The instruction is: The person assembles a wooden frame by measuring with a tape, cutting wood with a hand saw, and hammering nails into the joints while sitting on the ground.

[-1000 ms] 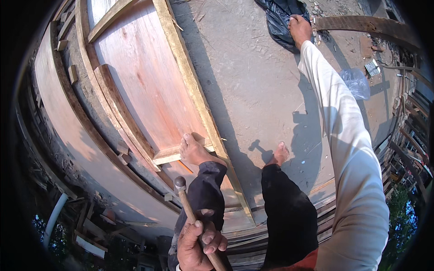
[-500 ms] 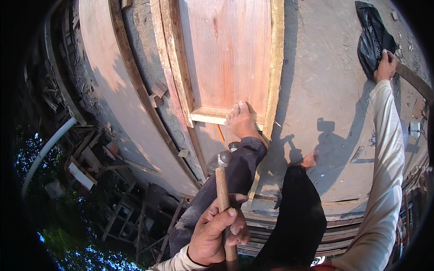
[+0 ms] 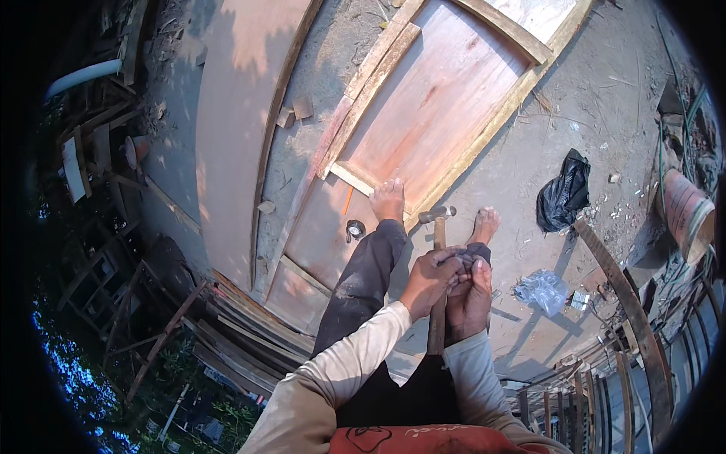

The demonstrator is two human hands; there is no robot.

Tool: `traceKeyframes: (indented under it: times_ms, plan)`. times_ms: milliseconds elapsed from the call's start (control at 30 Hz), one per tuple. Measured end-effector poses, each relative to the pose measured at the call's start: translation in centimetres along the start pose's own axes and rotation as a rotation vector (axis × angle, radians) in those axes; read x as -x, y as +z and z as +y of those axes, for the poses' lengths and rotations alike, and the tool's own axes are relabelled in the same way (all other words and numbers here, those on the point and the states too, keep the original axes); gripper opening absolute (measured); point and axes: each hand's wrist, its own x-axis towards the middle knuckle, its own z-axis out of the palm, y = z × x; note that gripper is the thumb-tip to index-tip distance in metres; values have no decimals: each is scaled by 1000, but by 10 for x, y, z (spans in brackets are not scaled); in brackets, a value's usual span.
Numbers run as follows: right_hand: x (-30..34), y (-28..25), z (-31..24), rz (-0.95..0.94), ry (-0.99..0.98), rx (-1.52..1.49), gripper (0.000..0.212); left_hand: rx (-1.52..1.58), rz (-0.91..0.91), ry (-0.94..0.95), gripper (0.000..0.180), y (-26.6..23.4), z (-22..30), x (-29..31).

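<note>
Your left hand point(image 3: 433, 278) is curled round the hammer point(image 3: 439, 236), its head up past your knuckles. Your right hand point(image 3: 470, 301) meets it, fingertips together; I can't tell whether they pinch anything small. Pale lettering and a dark line drawing mark your red shirt point(image 3: 423, 440); marks on the bucket point(image 3: 690, 216) are too small to read. Your left foot point(image 3: 389, 203) rests on the framed panel point(image 3: 435, 94), which lies on sunlit grey ground point(image 3: 514, 178). A black bag point(image 3: 565, 193) and a clear bag point(image 3: 541, 291) lie to the right.
</note>
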Motion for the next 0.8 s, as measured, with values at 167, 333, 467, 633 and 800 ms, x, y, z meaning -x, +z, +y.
traceKeyframes:
  times_ms: [167, 333, 467, 633, 800]
  plan:
    - [-16, 19, -27, -45, 73, 123, 11, 45, 91, 300, 23, 29, -23, -28]
    - [11, -3, -58, -78, 158, 570, 18, -147, 380, 598, 21, 54, -42, -15]
    - [42, -19, -81, -376, 229, 1333, 36, -7, 586, 652, 21, 56, -59, -15]
    - [61, 4, -86, -476, 331, 1385, 36, 284, 629, 694, 19, 56, -56, 12]
    - [64, 15, -104, -420, 434, 1425, 38, 792, 448, 490, 22, 24, -66, 46]
